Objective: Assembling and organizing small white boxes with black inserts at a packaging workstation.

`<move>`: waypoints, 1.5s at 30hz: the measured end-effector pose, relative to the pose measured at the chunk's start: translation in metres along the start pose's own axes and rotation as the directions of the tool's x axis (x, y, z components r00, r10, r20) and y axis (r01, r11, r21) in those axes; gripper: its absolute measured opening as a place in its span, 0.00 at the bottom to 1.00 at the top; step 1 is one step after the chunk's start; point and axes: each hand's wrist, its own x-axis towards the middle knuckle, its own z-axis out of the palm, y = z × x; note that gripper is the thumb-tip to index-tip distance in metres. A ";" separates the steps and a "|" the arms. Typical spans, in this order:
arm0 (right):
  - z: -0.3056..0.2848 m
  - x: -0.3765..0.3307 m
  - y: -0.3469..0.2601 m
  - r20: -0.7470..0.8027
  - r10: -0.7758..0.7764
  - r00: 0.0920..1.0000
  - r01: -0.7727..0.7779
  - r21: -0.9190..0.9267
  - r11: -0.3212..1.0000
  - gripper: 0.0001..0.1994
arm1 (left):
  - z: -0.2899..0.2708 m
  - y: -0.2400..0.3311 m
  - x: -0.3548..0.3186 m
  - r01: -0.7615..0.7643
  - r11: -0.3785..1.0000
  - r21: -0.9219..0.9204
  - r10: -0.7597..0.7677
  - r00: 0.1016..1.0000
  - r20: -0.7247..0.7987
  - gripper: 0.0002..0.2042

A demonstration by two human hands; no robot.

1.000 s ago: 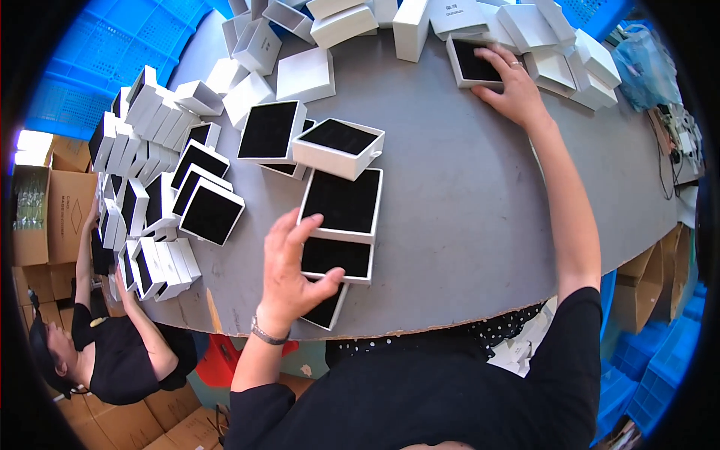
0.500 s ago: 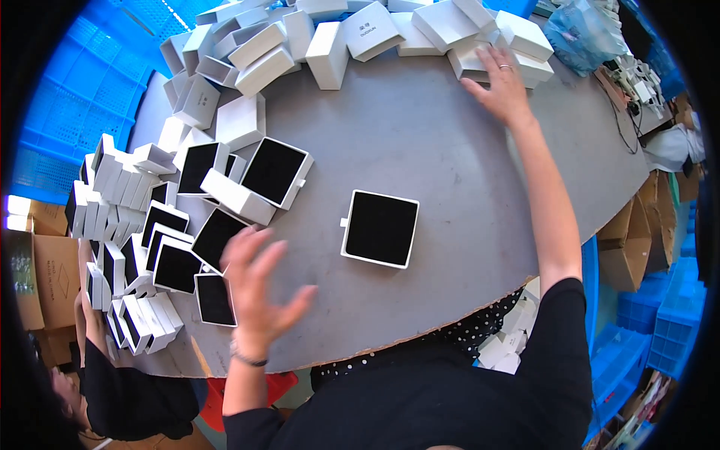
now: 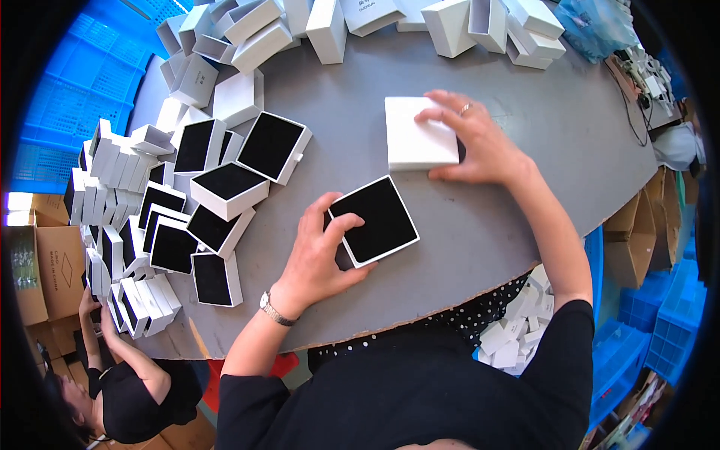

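Note:
My left hand (image 3: 319, 251) grips a shallow white box tray with a black lining (image 3: 379, 221). Its fingers are at the tray's left edges and its thumb is by the near corner. The tray sits tilted at an angle in the middle of the grey table. Just beyond it, my right hand (image 3: 484, 146) holds a plain white box cover (image 3: 411, 139), fingers over its far right corner and thumb at the near side. The cover and the tray are close together but apart. Whether the cover touches the table, I cannot tell.
Several black-lined trays (image 3: 274, 146) crowd the table's left side. White box covers (image 3: 326, 34) pile along the far edge. Blue crates (image 3: 82, 82) stand beyond at left. Another person's hands (image 3: 105, 322) are by the left stacks. A bluish plastic bag (image 3: 596, 30) lies far right.
My right hand has brought a white box cover from the far right pile toward the middle. My left hand has moved right and taken hold of the tray, which has turned.

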 end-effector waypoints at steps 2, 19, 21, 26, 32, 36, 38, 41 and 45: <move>-0.015 0.009 -0.007 0.111 0.031 0.993 -0.040 0.075 0.996 0.39 | -0.004 -0.003 -0.005 0.007 1.000 -0.011 -0.007 1.000 -0.024 0.33; -0.008 -0.036 -0.132 0.152 0.227 0.962 -0.227 -0.020 0.974 0.36 | -0.017 -0.024 -0.022 0.206 0.972 0.110 -0.178 0.959 -0.223 0.30; -0.009 -0.037 -0.130 0.188 0.077 0.979 -0.086 0.041 0.995 0.34 | -0.018 -0.024 -0.018 0.212 0.973 0.095 -0.188 0.959 -0.213 0.29; 0.016 -0.047 -0.123 0.017 0.100 0.995 -0.102 0.117 0.988 0.33 | -0.005 -0.005 -0.013 0.109 0.993 0.049 -0.104 0.989 -0.106 0.25; 0.009 -0.042 -0.110 0.017 0.055 0.998 -0.057 0.161 0.985 0.35 | -0.011 -0.002 -0.022 0.021 0.998 -0.051 -0.017 0.998 0.066 0.25; 0.002 -0.045 -0.107 0.108 -0.044 0.993 0.021 0.207 0.978 0.37 | -0.018 -0.009 -0.015 0.012 0.999 -0.051 -0.008 0.997 0.082 0.27; 0.004 -0.049 -0.108 0.095 -0.051 0.994 0.028 0.225 0.974 0.38 | -0.017 -0.008 -0.014 0.012 0.999 -0.043 -0.007 0.994 0.106 0.27; 0.011 -0.051 -0.109 0.059 0.000 0.998 -0.017 0.282 0.959 0.40 | -0.012 -0.003 -0.011 0.030 0.999 -0.031 -0.028 0.996 0.084 0.31; 0.017 -0.051 -0.118 -0.006 0.060 0.998 -0.056 0.289 0.956 0.40 | -0.015 0.003 -0.004 -0.028 0.995 0.094 0.013 0.989 0.149 0.45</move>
